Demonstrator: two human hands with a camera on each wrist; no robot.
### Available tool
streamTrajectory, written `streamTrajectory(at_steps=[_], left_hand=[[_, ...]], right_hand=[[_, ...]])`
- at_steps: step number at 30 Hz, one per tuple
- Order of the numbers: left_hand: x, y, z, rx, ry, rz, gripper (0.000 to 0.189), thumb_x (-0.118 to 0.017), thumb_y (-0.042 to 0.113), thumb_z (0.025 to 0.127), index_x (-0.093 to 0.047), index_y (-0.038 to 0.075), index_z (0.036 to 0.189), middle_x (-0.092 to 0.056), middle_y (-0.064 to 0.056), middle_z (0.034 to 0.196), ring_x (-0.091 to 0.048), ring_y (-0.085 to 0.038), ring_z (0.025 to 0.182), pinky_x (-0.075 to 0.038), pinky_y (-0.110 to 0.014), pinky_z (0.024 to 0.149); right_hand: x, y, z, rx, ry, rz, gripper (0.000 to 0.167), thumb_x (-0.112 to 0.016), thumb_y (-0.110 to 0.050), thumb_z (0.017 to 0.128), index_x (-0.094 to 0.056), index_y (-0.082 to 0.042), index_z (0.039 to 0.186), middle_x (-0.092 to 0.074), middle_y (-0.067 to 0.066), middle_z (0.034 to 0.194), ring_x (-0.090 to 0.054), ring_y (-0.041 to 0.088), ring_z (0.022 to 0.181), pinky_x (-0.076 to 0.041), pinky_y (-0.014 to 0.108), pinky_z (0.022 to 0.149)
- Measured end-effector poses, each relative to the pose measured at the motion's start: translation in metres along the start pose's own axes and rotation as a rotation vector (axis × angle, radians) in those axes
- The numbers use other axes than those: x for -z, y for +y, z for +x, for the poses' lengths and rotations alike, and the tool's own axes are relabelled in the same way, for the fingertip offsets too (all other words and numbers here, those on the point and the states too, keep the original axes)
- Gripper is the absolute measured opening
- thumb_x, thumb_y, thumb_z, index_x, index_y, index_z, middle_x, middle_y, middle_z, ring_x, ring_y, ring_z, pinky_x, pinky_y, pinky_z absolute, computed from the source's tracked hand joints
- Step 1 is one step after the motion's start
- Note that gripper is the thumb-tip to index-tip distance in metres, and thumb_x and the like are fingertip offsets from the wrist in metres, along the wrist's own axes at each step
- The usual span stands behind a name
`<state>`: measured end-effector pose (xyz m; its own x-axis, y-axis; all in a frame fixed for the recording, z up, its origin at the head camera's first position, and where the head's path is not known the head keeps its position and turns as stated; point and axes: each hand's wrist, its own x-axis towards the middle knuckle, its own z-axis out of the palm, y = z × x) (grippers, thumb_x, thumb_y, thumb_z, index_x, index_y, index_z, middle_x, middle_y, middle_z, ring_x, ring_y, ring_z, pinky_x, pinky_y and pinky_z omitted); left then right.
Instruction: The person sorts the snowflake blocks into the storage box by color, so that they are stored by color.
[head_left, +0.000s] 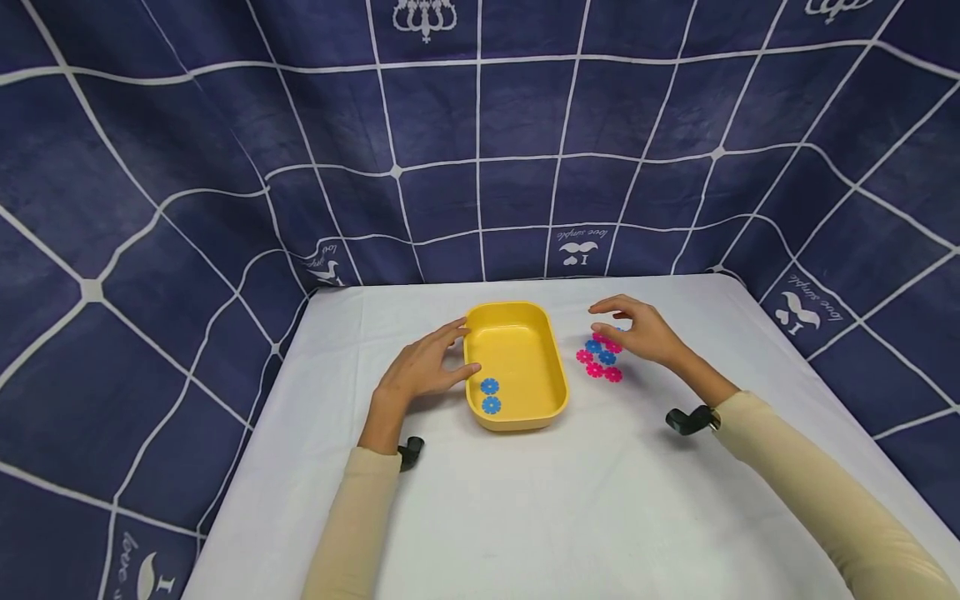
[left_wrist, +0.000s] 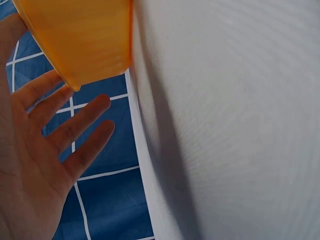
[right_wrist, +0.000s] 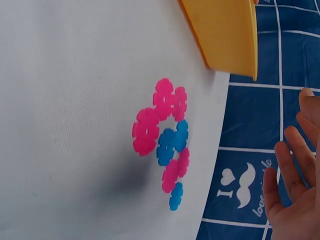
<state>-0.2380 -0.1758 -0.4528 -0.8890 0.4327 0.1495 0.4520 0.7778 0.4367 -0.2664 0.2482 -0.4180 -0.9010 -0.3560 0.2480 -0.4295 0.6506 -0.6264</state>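
Observation:
A yellow tray (head_left: 517,364) stands on the white table with two blue flower-shaped discs (head_left: 491,396) in its near left corner. At its left side my left hand (head_left: 426,362) has spread, fairly straight fingers touching the rim, the thumb reaching over it. In the left wrist view, some fingers (left_wrist: 87,150) stand apart from the tray (left_wrist: 82,40). To the tray's right lies a loose group of pink discs (head_left: 594,370) and blue discs (head_left: 607,358). My right hand (head_left: 641,332) hovers over the group's far side, thumb and fingers apart, holding nothing; it partly hides some discs.
A white cloth (head_left: 525,508) covers the table. Dark blue curtains with a white grid (head_left: 517,196) hang behind the table and along both sides. A black wrist camera (head_left: 692,420) sits on the right wrist, another (head_left: 411,452) on the left.

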Motion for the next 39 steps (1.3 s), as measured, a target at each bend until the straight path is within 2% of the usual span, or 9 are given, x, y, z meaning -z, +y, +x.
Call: streamTrajectory(at_steps=[6, 23, 34, 39], left_hand=[[0.0, 0.0, -0.001, -0.006, 0.005, -0.001, 0.083, -0.066, 0.069, 0.095, -0.051, 0.02, 0.161, -0.035, 0.01, 0.174, -0.06, -0.022, 0.141, -0.05, -0.053, 0.113], [-0.001, -0.001, 0.0, -0.007, 0.007, -0.006, 0.082, -0.067, 0.069, 0.095, -0.052, 0.022, 0.16, -0.036, 0.011, 0.173, -0.061, -0.019, 0.14, -0.05, -0.052, 0.113], [-0.001, -0.001, 0.001, -0.011, 0.005, -0.014, 0.083, -0.067, 0.07, 0.095, -0.053, 0.02, 0.16, -0.036, 0.011, 0.173, -0.062, -0.02, 0.139, -0.051, -0.053, 0.112], [0.0, -0.001, 0.0, -0.012, 0.001, -0.017, 0.083, -0.067, 0.069, 0.095, -0.052, 0.02, 0.16, -0.036, 0.011, 0.173, -0.062, -0.02, 0.138, -0.051, -0.052, 0.112]], right_hand=[[0.006, 0.007, -0.004, -0.029, 0.021, -0.019, 0.04, -0.081, -0.023, 0.1, -0.073, -0.006, 0.135, -0.069, 0.016, 0.135, -0.06, 0.039, 0.132, -0.051, 0.064, 0.109], [0.016, 0.024, -0.013, -0.072, 0.085, -0.037, 0.038, -0.08, -0.014, 0.099, -0.072, -0.001, 0.134, -0.068, 0.021, 0.135, -0.059, 0.044, 0.13, -0.05, 0.066, 0.108], [0.007, 0.036, -0.019, -0.097, 0.087, -0.008, 0.036, -0.081, -0.017, 0.099, -0.074, -0.003, 0.132, -0.069, 0.018, 0.133, -0.06, 0.04, 0.132, -0.051, 0.062, 0.109], [0.001, 0.039, -0.023, -0.159, 0.048, 0.022, 0.037, -0.079, -0.016, 0.1, -0.073, -0.003, 0.134, -0.067, 0.02, 0.137, -0.056, 0.042, 0.135, -0.048, 0.063, 0.113]])
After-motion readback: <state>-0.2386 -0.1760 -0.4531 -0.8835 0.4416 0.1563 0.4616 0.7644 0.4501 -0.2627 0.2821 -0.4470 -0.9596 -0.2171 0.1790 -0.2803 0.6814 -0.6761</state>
